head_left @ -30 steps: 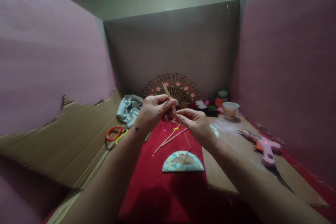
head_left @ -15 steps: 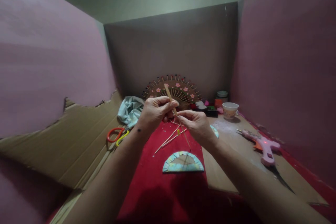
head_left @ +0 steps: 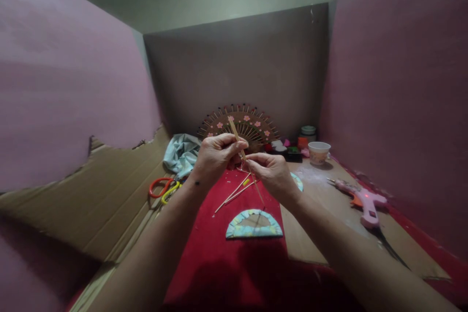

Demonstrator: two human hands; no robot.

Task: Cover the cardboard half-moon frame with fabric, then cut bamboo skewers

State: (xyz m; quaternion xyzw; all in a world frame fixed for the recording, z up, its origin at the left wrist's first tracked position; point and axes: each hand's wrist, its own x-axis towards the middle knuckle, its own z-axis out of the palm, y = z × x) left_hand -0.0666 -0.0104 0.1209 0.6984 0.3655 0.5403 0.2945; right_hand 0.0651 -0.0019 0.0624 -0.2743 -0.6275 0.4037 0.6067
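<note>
Fingers and thumb of my left hand are closed round a small bundle of thin wooden sticks, which tilts up and to the left. My right hand pinches at the bundle's lower end, its fingertips close to those of the left. A thin stick slants down from my right fingertips. Below the hands, several loose sticks and a small yellow piece lie on the red cloth. Nearer me is a half-round cardboard piece edged with blue-green patterned cloth.
A pink glue gun with a lit red light rests on a cardboard sheet at right, near a paper cup. Scissors and crumpled cloth are at left. A decorated stick fan stands at the back.
The small yellow piece has gone from upright to lying tilted on the red cloth. My hands keep almost the same grip and place; the view has shifted slightly.
</note>
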